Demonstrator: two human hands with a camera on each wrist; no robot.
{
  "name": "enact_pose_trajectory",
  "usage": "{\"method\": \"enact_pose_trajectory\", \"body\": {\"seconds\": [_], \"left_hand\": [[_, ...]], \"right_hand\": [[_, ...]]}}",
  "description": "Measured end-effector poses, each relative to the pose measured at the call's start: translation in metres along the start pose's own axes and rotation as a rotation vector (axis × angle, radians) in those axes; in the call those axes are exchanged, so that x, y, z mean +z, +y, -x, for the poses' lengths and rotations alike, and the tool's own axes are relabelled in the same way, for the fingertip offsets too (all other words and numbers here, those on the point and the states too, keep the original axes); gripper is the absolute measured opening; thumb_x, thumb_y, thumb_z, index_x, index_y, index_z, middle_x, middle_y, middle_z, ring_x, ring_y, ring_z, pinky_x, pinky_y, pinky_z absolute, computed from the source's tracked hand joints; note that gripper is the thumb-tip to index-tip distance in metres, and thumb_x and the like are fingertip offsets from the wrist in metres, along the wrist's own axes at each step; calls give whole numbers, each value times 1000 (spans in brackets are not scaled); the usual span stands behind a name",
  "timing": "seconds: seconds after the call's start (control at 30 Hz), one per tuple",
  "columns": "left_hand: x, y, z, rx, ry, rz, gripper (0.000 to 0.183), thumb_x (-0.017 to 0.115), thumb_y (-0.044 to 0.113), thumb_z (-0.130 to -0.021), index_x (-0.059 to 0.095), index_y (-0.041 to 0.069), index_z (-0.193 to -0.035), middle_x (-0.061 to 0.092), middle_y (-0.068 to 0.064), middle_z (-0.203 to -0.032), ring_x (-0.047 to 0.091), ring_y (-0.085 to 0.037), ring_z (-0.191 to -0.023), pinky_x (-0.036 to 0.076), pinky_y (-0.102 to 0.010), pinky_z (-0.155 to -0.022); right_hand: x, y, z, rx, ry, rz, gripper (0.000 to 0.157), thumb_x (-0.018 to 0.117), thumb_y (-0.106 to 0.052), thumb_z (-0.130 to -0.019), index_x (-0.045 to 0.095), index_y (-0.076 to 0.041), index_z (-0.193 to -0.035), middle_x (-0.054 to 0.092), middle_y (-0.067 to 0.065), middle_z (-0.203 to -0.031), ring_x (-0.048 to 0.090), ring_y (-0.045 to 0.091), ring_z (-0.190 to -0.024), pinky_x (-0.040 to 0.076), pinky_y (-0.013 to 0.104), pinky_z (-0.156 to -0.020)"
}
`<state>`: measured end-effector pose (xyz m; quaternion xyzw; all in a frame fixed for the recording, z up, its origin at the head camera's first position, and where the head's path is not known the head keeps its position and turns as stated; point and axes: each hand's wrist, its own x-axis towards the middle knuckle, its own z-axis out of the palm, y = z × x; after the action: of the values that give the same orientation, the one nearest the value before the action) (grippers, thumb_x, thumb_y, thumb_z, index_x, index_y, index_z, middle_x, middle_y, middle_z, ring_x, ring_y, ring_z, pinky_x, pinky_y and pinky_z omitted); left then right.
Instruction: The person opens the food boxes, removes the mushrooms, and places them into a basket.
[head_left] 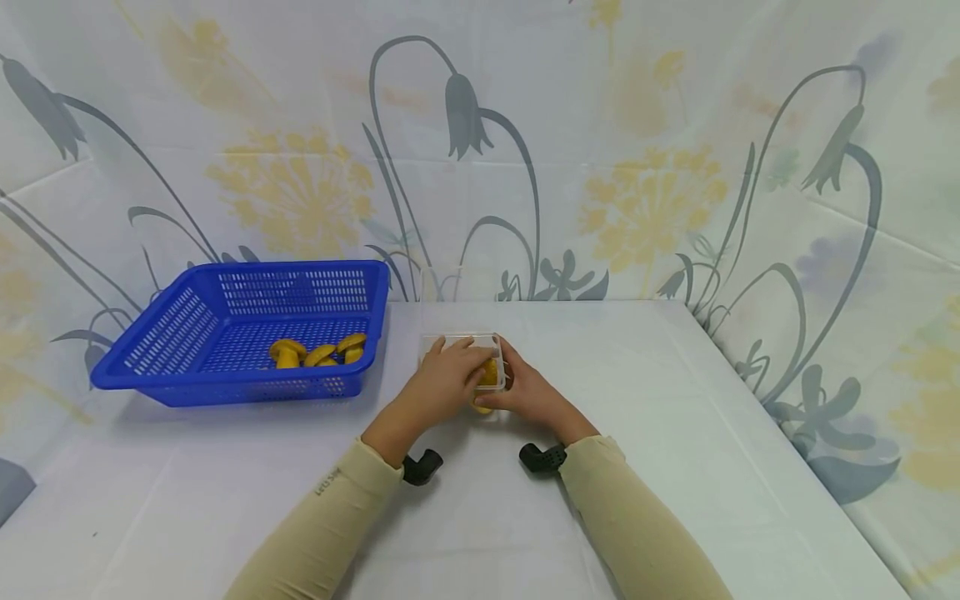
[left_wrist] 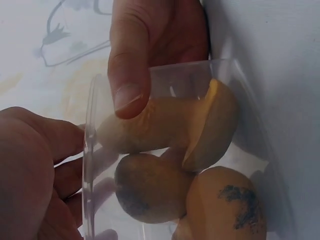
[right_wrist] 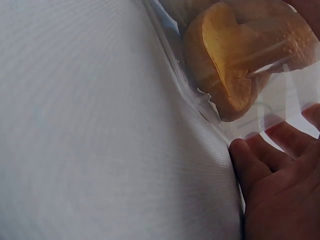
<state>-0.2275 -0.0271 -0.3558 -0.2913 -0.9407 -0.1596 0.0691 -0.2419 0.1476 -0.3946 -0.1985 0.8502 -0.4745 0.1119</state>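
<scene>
A clear plastic box (head_left: 460, 337) stands on the table with several yellow-brown mushrooms (left_wrist: 212, 130) inside; two show dark patches in the left wrist view. My right hand (head_left: 528, 390) holds the box by its right end, its thumb (left_wrist: 129, 97) against the near wall and its fingers round the side. Over the rim reaches my left hand (head_left: 444, 383), its fingers spread and loosely bent across the top. Whether those fingertips touch a mushroom is hidden. Behind the box, a faint transparent lid (head_left: 442, 283) seems to stand raised.
To the left sits a blue perforated basket (head_left: 225, 385) with a few yellow mushrooms (head_left: 287, 353) near its front right corner. A white cloth covers the table (head_left: 675, 417), and flower-patterned cloth (head_left: 570, 108) hangs behind it. A grey object (head_left: 11, 490) juts in at the left edge.
</scene>
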Motion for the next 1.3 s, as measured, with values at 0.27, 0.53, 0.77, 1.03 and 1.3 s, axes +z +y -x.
{"method": "enact_pose_trajectory", "body": {"seconds": [0.27,0.53,0.77,1.03,1.3], "left_hand": [[2,2,0,-31,25,36,35,51,20,-92,53,22,-128,58,1,-125,46,-19,-124,18,-57,-110],[2,0,1,-25,76,143,25,57,19,-90,64,16,-113,64,3,-107,56,-16,-108,20,-55,-110],[2,-2,1,-22,80,198,20,56,17,-90,65,14,-107,65,2,-109,56,-17,-109,19,-53,-111],[-3,-7,1,-65,77,337,22,55,17,-91,63,14,-111,64,1,-108,58,-14,-101,44,-36,-98],[-8,-11,2,-146,77,439,22,52,21,-93,60,18,-113,59,5,-114,56,-14,-106,48,-34,-94]], "right_hand": [[-1,0,0,7,-15,-13,103,73,-32,-76,-1,-29,-146,33,3,-145,47,19,-122,46,32,-93],[-1,-1,0,21,-17,-4,104,72,-35,-75,-3,-28,-146,29,3,-147,39,19,-130,45,33,-95],[-1,-3,1,29,-19,4,104,72,-35,-76,-3,-28,-146,27,4,-149,37,20,-131,42,37,-99],[2,19,-10,-6,14,-24,104,74,-37,-72,0,-34,-146,34,2,-144,46,19,-122,46,33,-93],[6,34,-16,31,62,9,108,75,-54,-63,3,-42,-143,33,-4,-145,46,17,-123,43,40,-99]]}}
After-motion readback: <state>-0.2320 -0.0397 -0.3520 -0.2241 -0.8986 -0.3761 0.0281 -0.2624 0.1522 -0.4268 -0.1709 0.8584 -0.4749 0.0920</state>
